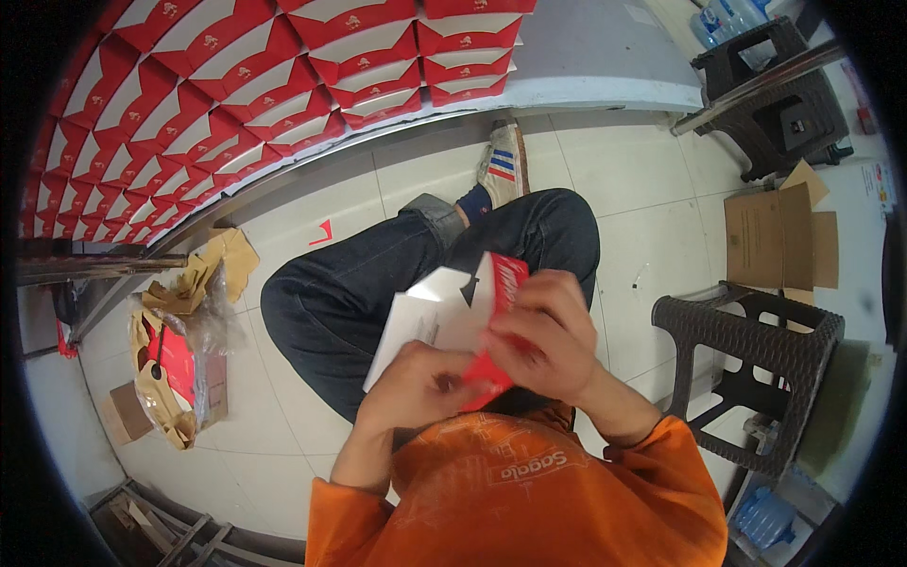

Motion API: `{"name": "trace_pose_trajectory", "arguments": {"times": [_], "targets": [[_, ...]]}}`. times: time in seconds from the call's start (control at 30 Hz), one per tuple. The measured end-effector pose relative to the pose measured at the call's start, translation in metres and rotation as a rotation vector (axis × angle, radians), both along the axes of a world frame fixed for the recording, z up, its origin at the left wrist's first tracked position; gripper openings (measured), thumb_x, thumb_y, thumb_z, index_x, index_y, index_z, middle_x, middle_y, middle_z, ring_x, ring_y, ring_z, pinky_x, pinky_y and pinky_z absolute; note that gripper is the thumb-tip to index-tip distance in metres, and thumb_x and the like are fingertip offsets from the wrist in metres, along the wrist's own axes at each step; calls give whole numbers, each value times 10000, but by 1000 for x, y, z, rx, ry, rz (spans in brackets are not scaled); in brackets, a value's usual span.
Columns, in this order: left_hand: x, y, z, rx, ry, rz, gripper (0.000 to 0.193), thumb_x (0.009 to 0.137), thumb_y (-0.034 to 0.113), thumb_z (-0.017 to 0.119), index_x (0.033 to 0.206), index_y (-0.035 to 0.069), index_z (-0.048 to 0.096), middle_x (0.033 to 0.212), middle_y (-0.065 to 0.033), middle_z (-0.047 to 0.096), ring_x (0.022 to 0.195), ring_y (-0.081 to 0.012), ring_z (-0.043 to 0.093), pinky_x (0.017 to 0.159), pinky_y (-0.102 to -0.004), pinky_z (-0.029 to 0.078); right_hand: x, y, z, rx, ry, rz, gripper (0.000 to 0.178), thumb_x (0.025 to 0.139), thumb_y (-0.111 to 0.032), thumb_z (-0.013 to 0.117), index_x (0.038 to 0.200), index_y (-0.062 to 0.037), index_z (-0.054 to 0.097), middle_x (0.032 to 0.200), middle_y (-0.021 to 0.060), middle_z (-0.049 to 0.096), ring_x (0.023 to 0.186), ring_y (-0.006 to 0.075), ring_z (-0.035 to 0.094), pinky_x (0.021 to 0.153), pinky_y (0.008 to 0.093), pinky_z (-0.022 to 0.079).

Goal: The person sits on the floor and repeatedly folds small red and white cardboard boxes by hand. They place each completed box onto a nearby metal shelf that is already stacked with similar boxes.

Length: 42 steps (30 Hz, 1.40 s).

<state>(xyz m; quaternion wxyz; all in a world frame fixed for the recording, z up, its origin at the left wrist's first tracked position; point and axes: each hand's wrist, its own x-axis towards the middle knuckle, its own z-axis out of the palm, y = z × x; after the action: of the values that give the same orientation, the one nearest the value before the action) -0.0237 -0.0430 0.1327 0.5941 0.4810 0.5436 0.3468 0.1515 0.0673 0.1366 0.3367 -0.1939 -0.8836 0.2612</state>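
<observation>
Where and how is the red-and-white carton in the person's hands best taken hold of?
The red-and-white carton is probably best pinched by its flat white panel, coming from the person's left: the panel's far left edge sticks out uncovered, while the left hand and right hand crowd the red part.

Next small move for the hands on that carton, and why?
Probably crease the carton along its red side: the left hand and right hand both grip there, while its white panels look spread open, not closed into a box.
</observation>
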Motion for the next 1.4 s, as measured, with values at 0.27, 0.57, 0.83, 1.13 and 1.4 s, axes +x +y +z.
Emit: {"name": "trace_pose_trajectory", "arguments": {"times": [0.27,0.57,0.83,1.13,1.4], "targets": [[3,7,-5,28,-772,846,258,969,98,550,1169,-63,517,967,-177,688,775,-255,717,623,-379,634,19,0,-17,80,71,82,250,702,-239,793,910,-123,717,1197,86,658,1165,268,589,955,447,433],[47,17,-10,136,-300,793,224,997,46,491,1192,-56,535,1073,-157,660,902,-220,687,766,-354,615,11,13,8,175,-224,55,248,742,-145,698,983,-88,719,1071,9,682,1040,240,590,879,411,447],[51,47,-33,280,-222,505,212,980,43,540,1181,-23,555,1041,-81,642,915,-142,647,767,-281,534,14,52,-5,-518,-174,27,491,655,-81,829,1084,-94,591,1155,149,598,1030,323,601,896,386,460],[33,118,-72,74,-183,577,266,883,23,663,1140,-15,604,1041,-96,683,970,-202,665,830,-326,536,44,77,-41,-195,-228,31,579,713,-33,728,1271,-108,591,1390,141,503,1312,346,450,1093,485,335],[44,74,-85,175,39,312,473,862,35,641,1306,6,479,1181,-132,610,1135,-196,583,937,-331,477,15,74,-45,-82,-355,174,988,502,-316,903,1362,-97,467,1318,209,488,1189,398,496,1000,457,412]]}}
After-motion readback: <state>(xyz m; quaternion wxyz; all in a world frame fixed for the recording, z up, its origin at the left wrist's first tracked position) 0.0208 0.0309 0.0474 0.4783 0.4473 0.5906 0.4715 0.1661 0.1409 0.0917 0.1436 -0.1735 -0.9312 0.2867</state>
